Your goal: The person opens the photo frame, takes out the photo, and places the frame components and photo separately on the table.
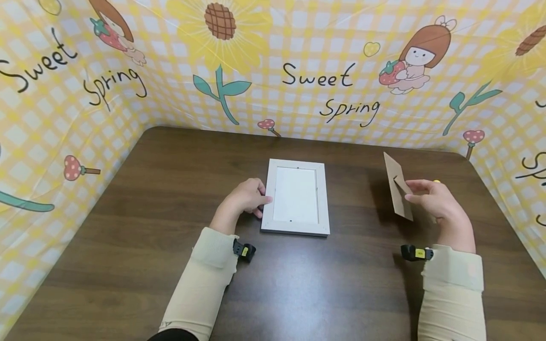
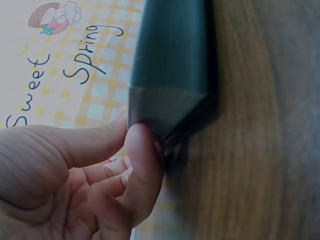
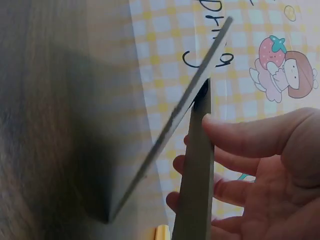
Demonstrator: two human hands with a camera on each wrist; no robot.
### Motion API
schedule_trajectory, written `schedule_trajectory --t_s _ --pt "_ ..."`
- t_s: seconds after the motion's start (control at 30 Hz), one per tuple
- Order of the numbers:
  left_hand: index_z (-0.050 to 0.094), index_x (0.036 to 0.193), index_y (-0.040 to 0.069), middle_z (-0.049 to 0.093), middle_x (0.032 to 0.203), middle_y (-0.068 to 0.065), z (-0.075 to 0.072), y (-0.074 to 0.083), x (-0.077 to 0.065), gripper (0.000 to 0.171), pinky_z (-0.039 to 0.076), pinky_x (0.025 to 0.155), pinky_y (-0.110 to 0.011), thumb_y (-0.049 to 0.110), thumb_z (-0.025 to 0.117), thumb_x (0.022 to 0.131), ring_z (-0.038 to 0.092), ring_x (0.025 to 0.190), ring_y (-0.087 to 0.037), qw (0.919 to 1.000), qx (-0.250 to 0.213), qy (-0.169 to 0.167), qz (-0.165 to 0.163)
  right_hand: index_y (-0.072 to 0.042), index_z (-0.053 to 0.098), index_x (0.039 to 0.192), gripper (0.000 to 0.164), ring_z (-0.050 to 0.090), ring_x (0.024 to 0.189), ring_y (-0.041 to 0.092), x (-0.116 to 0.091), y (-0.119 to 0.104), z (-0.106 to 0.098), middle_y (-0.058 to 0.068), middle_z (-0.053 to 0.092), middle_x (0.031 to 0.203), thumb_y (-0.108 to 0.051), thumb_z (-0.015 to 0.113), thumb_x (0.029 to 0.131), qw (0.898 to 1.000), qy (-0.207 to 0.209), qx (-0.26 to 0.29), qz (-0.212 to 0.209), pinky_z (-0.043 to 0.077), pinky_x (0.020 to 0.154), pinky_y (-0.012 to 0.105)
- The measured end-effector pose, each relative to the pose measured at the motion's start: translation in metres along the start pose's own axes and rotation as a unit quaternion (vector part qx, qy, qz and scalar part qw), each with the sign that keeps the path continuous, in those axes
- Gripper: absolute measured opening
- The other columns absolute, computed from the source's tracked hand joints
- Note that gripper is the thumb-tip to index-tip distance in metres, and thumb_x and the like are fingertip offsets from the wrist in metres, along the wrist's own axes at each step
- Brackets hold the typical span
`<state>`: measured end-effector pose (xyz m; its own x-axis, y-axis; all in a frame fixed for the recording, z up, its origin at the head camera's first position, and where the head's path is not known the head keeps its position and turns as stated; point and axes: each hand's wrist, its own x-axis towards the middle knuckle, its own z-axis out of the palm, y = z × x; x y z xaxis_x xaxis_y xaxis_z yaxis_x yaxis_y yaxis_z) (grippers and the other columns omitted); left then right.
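A white picture frame lies face down on the table, with a plain white panel inside it and small dark tabs along the inner rim. My left hand pinches its left side between thumb and fingers; the frame's edge looks dark in the left wrist view. To the right, my right hand holds a brown backing board by its fold-out stand leg. The board is tilted above the table. In the right wrist view the leg sits between thumb and fingers, angled away from the board.
The dark brown wooden table is bordered by a yellow checked cloth hanging behind and at both sides. A small yellow-orange item, mostly cut off, shows beyond the right hand. Each sleeve carries a black wrist camera.
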<state>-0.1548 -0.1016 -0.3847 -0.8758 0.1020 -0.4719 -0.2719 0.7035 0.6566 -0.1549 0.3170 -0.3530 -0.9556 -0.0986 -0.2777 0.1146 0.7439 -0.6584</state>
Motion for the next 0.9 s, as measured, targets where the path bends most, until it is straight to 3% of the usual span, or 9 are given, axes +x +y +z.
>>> schedule_trajectory --t_s 0.17,0.47,0.7,0.9 --pt "0.05 0.105 0.003 0.058 0.085 -0.013 0.001 -0.001 0.001 0.028 0.047 0.057 -0.026 0.022 0.062 0.089 0.065 0.057 -0.019 1.0 -0.001 -0.002 0.001 0.006 0.03 0.139 0.056 0.027 0.128 0.049 0.002 0.004 0.001 0.034 0.03 0.139 -0.019 0.052 0.094 0.999 -0.004 -0.011 0.034 0.025 0.101 0.062" --pt "0.049 0.105 0.003 0.058 0.084 -0.014 -0.001 -0.001 0.0 0.028 0.048 0.058 -0.026 0.022 0.062 0.089 0.065 0.057 -0.02 1.0 -0.005 -0.004 0.001 0.01 0.036 0.133 0.053 0.033 0.123 0.049 0.01 0.004 0.011 0.038 0.034 0.134 -0.013 0.056 0.09 0.998 0.014 -0.046 0.045 0.031 0.098 0.057" --pt "0.049 0.106 0.004 0.058 0.084 -0.013 -0.002 0.0 -0.002 0.028 0.047 0.058 -0.025 0.022 0.062 0.089 0.065 0.059 -0.02 1.0 -0.005 -0.004 -0.002 0.009 0.041 0.13 0.053 0.038 0.102 0.036 0.014 0.002 0.02 0.027 0.04 0.116 -0.008 0.062 0.084 0.996 0.028 -0.044 0.07 0.036 0.083 0.043" --pt "0.049 0.106 0.004 0.057 0.083 -0.013 -0.001 0.0 -0.002 0.028 0.046 0.056 -0.025 0.022 0.062 0.089 0.065 0.06 -0.02 1.0 -0.007 -0.005 0.001 0.006 0.045 0.127 0.047 0.043 0.102 0.039 0.015 0.003 0.023 0.028 0.043 0.116 -0.013 0.059 0.086 0.991 0.034 -0.086 0.092 0.038 0.083 0.05"
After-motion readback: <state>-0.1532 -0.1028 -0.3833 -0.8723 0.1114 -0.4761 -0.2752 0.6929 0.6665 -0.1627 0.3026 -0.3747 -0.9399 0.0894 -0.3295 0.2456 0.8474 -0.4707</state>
